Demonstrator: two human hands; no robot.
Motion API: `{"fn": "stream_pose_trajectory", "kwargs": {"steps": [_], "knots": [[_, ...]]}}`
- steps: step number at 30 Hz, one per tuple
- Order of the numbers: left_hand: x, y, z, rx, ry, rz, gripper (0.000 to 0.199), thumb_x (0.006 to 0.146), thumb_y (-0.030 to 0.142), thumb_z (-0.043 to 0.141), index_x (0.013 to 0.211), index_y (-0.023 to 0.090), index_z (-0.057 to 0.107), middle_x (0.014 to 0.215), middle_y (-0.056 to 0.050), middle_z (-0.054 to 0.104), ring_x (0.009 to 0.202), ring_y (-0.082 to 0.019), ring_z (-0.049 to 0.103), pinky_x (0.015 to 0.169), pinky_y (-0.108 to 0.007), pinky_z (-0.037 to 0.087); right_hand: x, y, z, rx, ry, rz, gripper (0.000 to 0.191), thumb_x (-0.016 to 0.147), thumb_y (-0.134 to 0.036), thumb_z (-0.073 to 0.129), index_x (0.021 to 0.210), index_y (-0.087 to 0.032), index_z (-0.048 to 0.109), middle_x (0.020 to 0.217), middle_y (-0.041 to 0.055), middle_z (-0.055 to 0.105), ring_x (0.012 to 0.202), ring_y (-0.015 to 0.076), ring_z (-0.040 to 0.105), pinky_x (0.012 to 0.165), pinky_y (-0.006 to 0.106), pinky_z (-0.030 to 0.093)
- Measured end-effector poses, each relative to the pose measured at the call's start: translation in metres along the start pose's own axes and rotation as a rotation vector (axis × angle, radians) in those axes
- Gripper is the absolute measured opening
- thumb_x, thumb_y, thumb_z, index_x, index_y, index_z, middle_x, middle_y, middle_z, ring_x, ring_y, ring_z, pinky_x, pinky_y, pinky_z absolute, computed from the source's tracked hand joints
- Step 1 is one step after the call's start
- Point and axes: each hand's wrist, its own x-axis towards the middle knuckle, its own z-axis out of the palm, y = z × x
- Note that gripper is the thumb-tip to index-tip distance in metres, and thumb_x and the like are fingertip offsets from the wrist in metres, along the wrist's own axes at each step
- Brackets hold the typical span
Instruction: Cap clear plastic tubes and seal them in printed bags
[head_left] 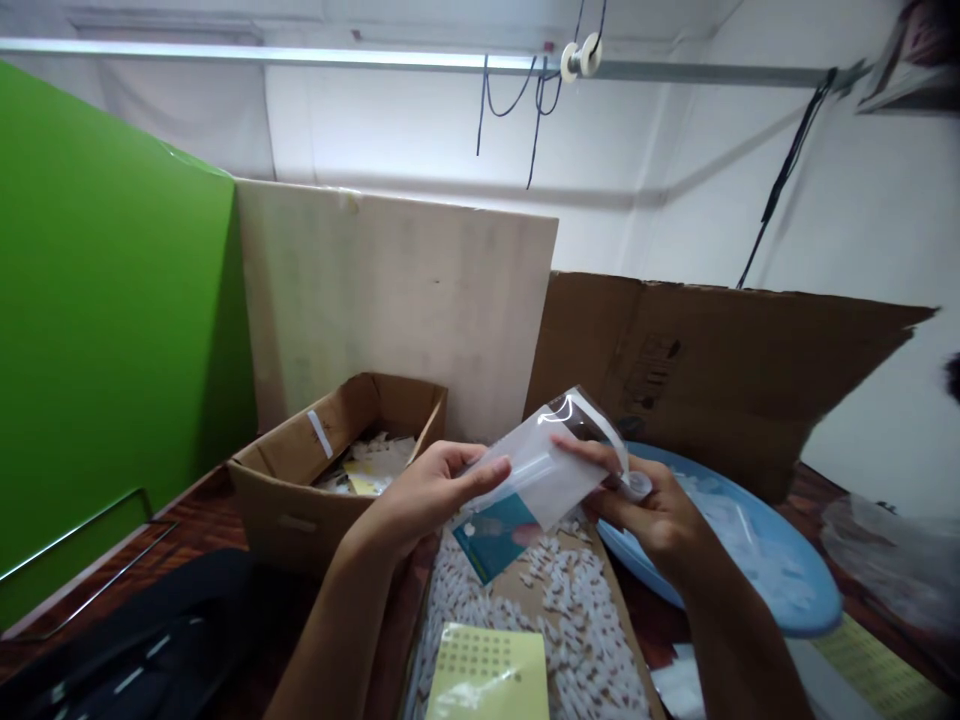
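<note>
Sheet [487, 670], yellow, below and rightward of left hand [427, 495]; clear sleeve [529, 455] pinched there, other end gripped by right hand [660, 515]. Seems an adjusting step; next, probably calls for steady hold. Beyond left hand, carton [266, 500].

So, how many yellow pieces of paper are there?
3 visible: a front sheet on small white pieces, a yellow scrap in the cardboard box, and a lower-right sheet near the blue tray. More may be hidden underneath.

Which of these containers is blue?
The round tray by the right hand; the deep box near the left hand and shallow box below are brown cardboard.
</note>
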Motion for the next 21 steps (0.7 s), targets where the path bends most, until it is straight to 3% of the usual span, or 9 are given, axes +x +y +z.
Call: {"fn": "stream_pose_trajectory", "kwargs": {"steps": [4,7,9,12,14,17,21], "knots": [[-0.001,0.0,-0.005,0.004,-0.028,0.01,0.045,0.089,0.057,0.067,0.083,0.013,0.071,0.072,-0.001,0.062,0.061,-0.009,0.049,0.056,-0.019,0.036,0.003,-0.002,0.003,0.2,0.148,-0.049,0.042,0.086,-0.036,0.073,0.127,-0.026,0.072,0.097,0.0048,0.073,0.057,0.0111,0.048,0.052,0.024,0.038],[-0.003,0.0,-0.007,0.034,-0.075,0.009,0.045,0.089,0.057,0.066,0.085,0.013,0.072,0.073,-0.001,0.063,0.063,-0.01,0.05,0.058,-0.02,0.037,0.003,-0.001,0.0,0.293,0.164,-0.042,0.039,0.086,-0.047,0.071,0.116,-0.022,0.077,0.088,0.0056,0.071,0.049,0.008,0.039,0.045,0.023,0.029],[-0.005,0.0,-0.008,0.095,-0.129,-0.006,0.045,0.088,0.057,0.066,0.084,0.013,0.073,0.07,0.0,0.06,0.062,-0.011,0.049,0.057,-0.021,0.036,0.001,-0.002,-0.004,0.27,0.081,0.012,0.045,0.085,-0.055,0.07,0.11,-0.018,0.078,0.075,0.004,0.067,0.046,0.0072,0.034,0.043,0.023,0.023],[-0.007,0.002,-0.009,0.226,-0.205,-0.044,0.046,0.087,0.059,0.067,0.08,0.014,0.073,0.065,0.002,0.055,0.057,-0.011,0.044,0.052,-0.021,0.032,-0.003,-0.006,-0.008,0.1,-0.176,0.174,0.043,0.084,-0.056,0.072,0.092,-0.014,0.077,0.055,-0.002,0.052,0.045,0.0079,0.031,0.043,0.022,0.018],[-0.008,0.003,-0.009,0.309,-0.227,-0.06,0.045,0.087,0.058,0.066,0.08,0.015,0.072,0.064,0.002,0.052,0.057,-0.011,0.042,0.051,-0.022,0.029,-0.003,-0.008,-0.007,0.038,-0.308,0.235,0.041,0.084,-0.055,0.073,0.08,-0.014,0.073,0.053,-0.0034,0.047,0.046,0.0087,0.033,0.044,0.023,0.018],[-0.007,0.005,-0.008,0.386,-0.227,-0.08,0.044,0.088,0.057,0.065,0.081,0.015,0.071,0.065,0.003,0.051,0.058,-0.011,0.041,0.051,-0.022,0.028,0.002,-0.003,-0.004,0.069,-0.307,0.244,0.042,0.079,-0.053,0.078,0.072,-0.013,0.068,0.058,-0.0018,0.05,0.051,0.0091,0.037,0.047,0.023,0.023],[-0.005,0.005,-0.008,0.408,-0.239,-0.082,0.042,0.087,0.056,0.067,0.08,0.015,0.068,0.067,0.004,0.048,0.06,-0.011,0.04,0.052,-0.022,0.028,0.01,0.008,-0.001,0.092,-0.272,0.266,0.04,0.074,-0.05,0.084,0.074,-0.013,0.069,0.066,0.0015,0.058,0.059,0.0123,0.047,0.054,0.025,0.033]]}}
